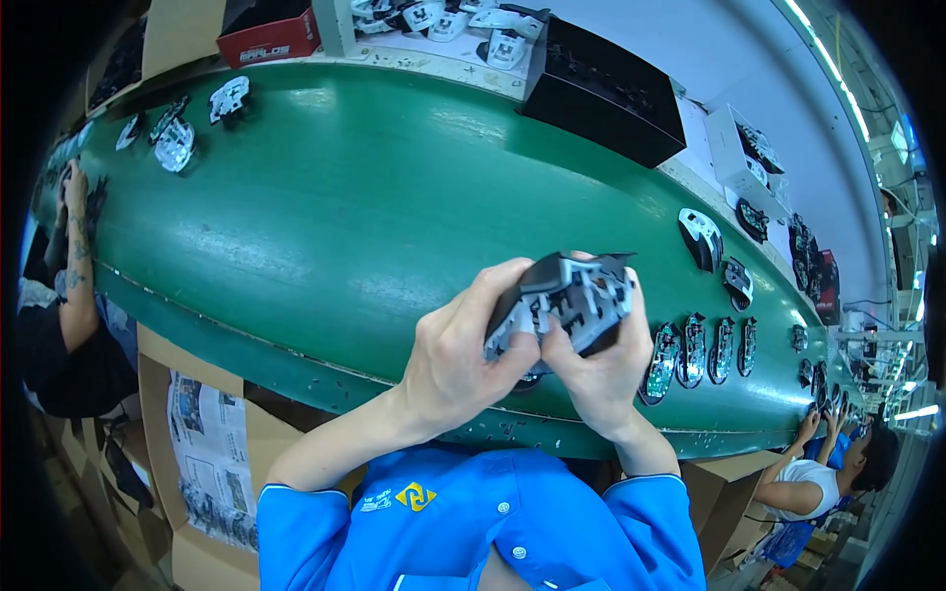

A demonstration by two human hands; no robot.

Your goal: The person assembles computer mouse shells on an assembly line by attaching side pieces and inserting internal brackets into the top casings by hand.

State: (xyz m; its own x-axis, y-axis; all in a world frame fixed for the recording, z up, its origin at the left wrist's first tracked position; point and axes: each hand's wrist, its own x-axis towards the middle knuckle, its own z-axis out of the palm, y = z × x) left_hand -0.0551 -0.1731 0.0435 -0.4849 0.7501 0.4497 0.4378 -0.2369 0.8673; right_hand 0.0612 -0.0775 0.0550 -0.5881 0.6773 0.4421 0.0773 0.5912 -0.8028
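Both hands hold a dark mouse shell [572, 313] above the green belt, its grey ribbed inner side showing. My left hand [448, 345] wraps the shell's left side, thumb pressing on the lower inside. Around its right edge closes my right hand [613, 379], its thumb beside the other thumb. A small dark part below the hands is mostly hidden. To the right of my right hand stands a row of several mouse bases with circuit boards [694, 350]. Farther back lie a white-and-black mouse shell [701, 239] and a smaller dark-and-grey mouse part [737, 284].
The green belt [325, 207] runs across in front of me. Beyond it are a black box [606, 94], a red box [268, 39] and white shells [506, 47]. Several mouse parts [174, 145] lie far left. People work at the left [74, 295] and right [808, 483]; cardboard boxes [212, 443] stand below.
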